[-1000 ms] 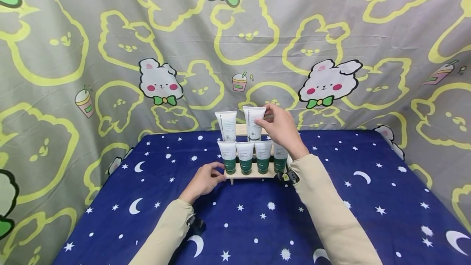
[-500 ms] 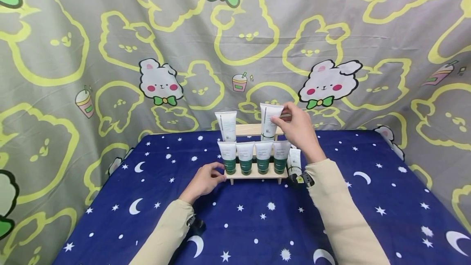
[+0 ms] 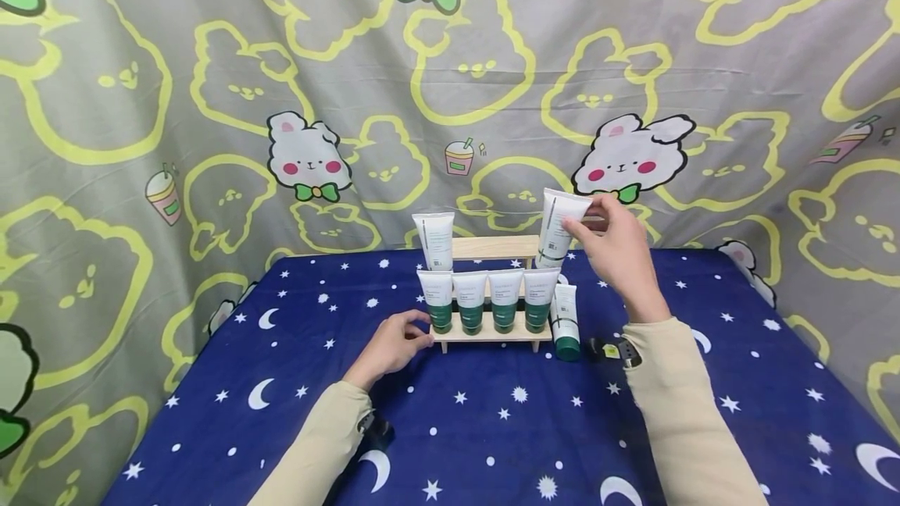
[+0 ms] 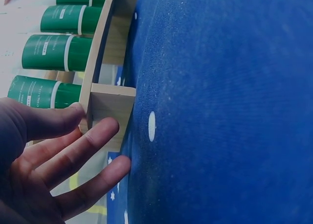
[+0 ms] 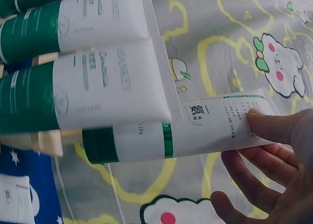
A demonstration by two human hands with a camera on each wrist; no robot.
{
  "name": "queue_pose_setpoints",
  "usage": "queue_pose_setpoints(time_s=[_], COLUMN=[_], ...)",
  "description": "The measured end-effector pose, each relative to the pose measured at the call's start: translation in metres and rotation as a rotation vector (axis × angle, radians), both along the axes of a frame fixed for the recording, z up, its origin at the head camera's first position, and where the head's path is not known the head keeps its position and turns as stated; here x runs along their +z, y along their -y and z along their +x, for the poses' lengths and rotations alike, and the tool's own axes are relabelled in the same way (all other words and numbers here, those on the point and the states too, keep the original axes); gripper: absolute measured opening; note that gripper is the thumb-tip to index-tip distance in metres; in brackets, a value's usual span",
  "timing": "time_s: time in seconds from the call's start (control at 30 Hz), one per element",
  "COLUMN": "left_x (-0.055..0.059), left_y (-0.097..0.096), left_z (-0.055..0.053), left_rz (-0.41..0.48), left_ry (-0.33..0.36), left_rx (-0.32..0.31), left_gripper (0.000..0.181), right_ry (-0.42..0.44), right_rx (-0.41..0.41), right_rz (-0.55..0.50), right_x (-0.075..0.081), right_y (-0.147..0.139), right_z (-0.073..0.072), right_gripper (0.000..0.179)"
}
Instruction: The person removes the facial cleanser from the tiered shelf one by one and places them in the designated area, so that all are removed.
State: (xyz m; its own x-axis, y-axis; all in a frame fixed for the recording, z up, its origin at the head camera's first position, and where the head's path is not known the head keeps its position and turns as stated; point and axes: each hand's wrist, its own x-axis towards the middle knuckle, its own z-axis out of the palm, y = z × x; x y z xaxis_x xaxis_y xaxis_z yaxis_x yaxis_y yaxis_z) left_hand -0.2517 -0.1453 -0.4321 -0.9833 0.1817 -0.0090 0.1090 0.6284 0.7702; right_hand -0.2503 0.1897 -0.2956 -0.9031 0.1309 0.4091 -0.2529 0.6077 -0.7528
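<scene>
A small tiered wooden rack [image 3: 492,248] holds a front row of white-and-green squeeze tubes [image 3: 471,303], standing cap down. My left hand [image 3: 391,346] grips the left end of its lower shelf [image 4: 95,62], thumb on the edge near the end tube. My right hand [image 3: 619,252] pinches the crimped top of a white squeeze tube [image 3: 558,229] between thumb and fingers. This tube is slightly tilted above the rack's right end; the right wrist view shows its green cap [image 5: 100,145], partly behind a front-row tube. A white tube [image 3: 432,240] stands on the back tier's left.
Another white tube with a green cap [image 3: 566,322] lies against the rack's right side on the blue star-patterned cloth [image 3: 492,428]. Behind the table hangs a grey curtain [image 3: 380,69] with cartoon prints.
My right hand has carried the pinched tube rightward along the back tier to the rack's right end. The tube on the cloth at right has come into sight. My left hand stays put.
</scene>
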Motion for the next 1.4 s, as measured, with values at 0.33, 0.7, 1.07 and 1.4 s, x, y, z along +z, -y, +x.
queue_pose_setpoints(time_s=[0.33,0.7,1.07,1.4], left_x=[0.000,0.001,0.000,0.003], left_y=[0.001,0.000,0.000,-0.001], left_z=[0.000,-0.001,0.002,0.000], left_rz=[0.001,-0.011,-0.017,-0.018], left_ry=[0.010,0.001,0.008,0.005], left_rx=[-0.005,-0.014,0.003,0.003], left_gripper=[0.027,0.027,0.027,0.027], right_ry=[-0.029,0.014,0.035,0.114], right_rx=[-0.080,-0.105,-0.049,-0.038], right_rz=[-0.014,-0.007,-0.071,-0.104], right_x=[-0.010,-0.030,-0.041,-0.046], right_y=[-0.023,-0.041,-0.047,-0.061], right_z=[0.009,0.012,0.009,0.009], right_gripper=[0.043,0.047,0.050,0.050])
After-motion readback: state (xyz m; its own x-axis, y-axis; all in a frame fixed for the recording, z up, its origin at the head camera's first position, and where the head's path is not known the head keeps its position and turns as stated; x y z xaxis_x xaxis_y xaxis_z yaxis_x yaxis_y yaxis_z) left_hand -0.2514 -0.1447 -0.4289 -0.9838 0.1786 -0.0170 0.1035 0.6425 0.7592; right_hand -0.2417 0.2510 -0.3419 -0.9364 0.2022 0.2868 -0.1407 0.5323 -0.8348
